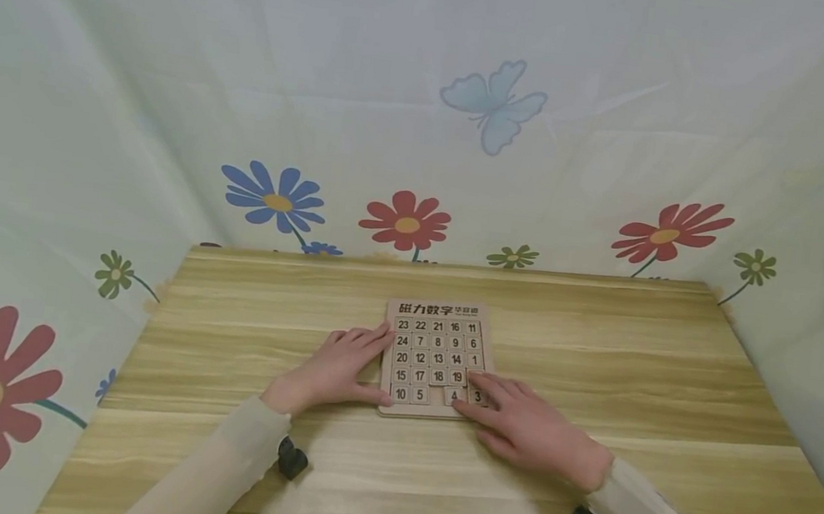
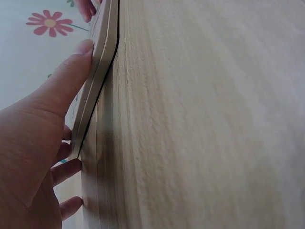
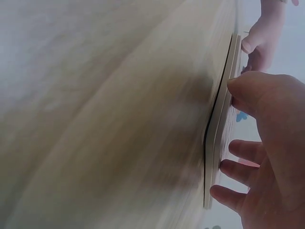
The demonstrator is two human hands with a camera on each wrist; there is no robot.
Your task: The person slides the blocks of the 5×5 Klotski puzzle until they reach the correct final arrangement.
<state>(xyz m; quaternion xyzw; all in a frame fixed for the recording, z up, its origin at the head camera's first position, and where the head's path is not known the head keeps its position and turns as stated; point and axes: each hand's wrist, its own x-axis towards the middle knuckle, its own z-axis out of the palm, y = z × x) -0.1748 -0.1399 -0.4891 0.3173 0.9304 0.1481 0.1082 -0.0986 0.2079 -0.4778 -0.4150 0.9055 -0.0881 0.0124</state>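
A wooden number slide puzzle (image 1: pixel 429 412) lies flat on the table, its numbered tiles set in rows under a printed heading. A gap shows in the nearest row between tiles 5 and 4. My left hand (image 1: pixel 332 370) steadies the left side, thumb at the near corner and fingertips along the edge. In the left wrist view the thumb (image 2: pixel 71 71) lies against the rim. My right hand (image 1: pixel 533 429) reaches over the near right corner, one fingertip on tile 4 (image 1: pixel 453 394) and another at the right end of the row above, covering a tile there.
The wood-grain table (image 1: pixel 287 298) stretches around the puzzle on all sides. A white curtain (image 1: pixel 373 52) printed with flowers and a butterfly stands behind and at both sides. Small black devices (image 1: pixel 293 458) sit at both wrists.
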